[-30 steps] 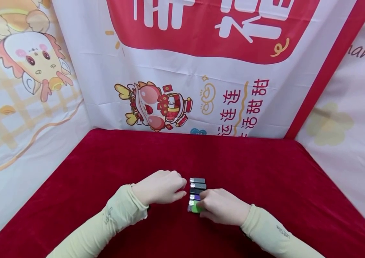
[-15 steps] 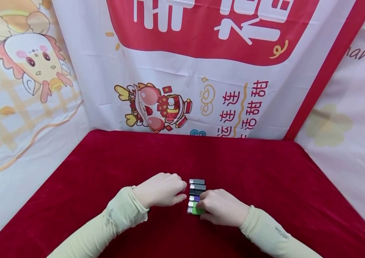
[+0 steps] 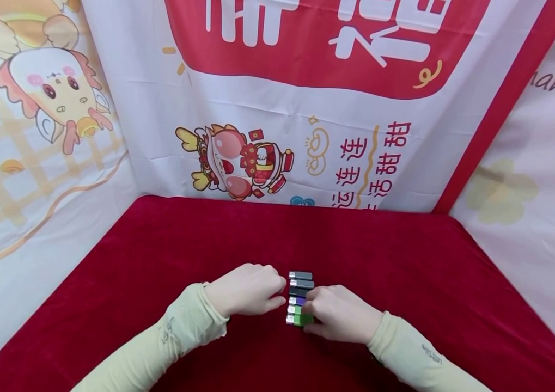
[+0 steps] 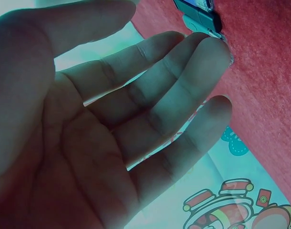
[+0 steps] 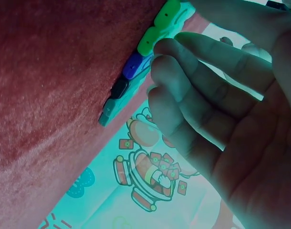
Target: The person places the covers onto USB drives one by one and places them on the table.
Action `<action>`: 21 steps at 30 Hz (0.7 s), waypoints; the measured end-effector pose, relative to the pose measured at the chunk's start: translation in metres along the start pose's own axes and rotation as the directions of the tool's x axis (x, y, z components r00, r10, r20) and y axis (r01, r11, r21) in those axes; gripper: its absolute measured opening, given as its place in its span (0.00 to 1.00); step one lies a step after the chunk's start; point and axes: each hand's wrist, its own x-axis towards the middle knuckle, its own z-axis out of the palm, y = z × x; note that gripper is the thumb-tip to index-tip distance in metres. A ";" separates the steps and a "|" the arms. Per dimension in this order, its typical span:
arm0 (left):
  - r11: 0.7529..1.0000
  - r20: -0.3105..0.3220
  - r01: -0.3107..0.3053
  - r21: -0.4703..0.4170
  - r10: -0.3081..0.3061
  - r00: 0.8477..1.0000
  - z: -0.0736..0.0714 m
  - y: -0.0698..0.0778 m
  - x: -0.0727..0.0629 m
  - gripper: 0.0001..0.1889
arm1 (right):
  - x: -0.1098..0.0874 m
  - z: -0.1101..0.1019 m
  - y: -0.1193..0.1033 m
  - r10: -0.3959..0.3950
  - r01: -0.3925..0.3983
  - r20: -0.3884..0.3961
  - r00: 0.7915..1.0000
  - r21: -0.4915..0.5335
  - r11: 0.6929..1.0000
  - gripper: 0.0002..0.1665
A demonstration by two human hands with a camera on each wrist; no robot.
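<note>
Several lighters lie side by side in a row on the red cloth, metal tops to the left in the head view. From far to near come a grey lighter (image 3: 303, 276), a second grey lighter (image 3: 304, 284), a black lighter (image 3: 299, 292), a purple lighter (image 3: 300, 300) and two green ones, the nearest a bright green lighter (image 3: 303, 320). My right hand (image 3: 338, 313) is at their right ends, fingertips overlapping the purple and green lighters. Its fingers look loosely bent in the right wrist view. My left hand (image 3: 248, 288), fingers relaxed, hovers just left of the metal tops, holding nothing.
The red cloth (image 3: 199, 234) covers the table. A white printed curtain (image 3: 150, 136) rises at the back edge, with patterned curtains (image 3: 56, 179) on the left and a pale one (image 3: 517, 245) on the right.
Both hands stay almost in place. The right fingers have drawn back very slightly, showing more of the nearest green lighter; the row looks about the same.
</note>
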 end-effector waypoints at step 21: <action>0.999 -0.178 -0.023 0.043 0.031 0.984 0.008 -0.005 -0.004 0.10 | -0.010 -0.018 0.016 0.092 -0.096 -0.228 0.969 -0.006 0.995 0.08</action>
